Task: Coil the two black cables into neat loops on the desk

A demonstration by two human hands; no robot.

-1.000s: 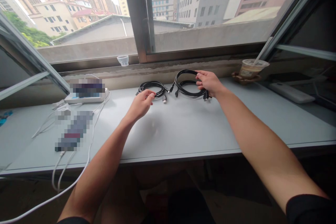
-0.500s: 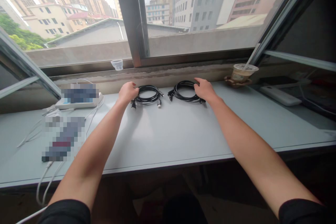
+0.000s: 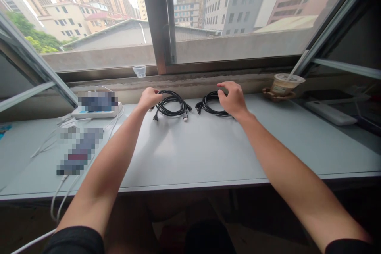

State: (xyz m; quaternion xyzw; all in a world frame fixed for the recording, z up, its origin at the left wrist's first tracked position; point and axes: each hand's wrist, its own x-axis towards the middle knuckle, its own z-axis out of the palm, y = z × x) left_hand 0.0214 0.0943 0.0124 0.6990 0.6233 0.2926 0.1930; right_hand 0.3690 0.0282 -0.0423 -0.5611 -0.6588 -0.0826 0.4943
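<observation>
Coiled black cable [image 3: 172,108] | left hand [image 3: 149,99] covers its edge, grip unclear | second cable [image 3: 210,105] partly under right hand [image 3: 233,99], grip unclear

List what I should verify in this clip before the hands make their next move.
1. Two black cable coils, the left coil and the right coil, lie apart: ok.
2. Left hand is at the left coil's left edge: ok. Firm grip: cannot tell.
3. Right hand is over the right coil: ok. Contact with it: cannot tell.
4. Cable ends lie on the desk beside the coils: ok.
5. Cup stands well right of the right hand: ok.
</observation>
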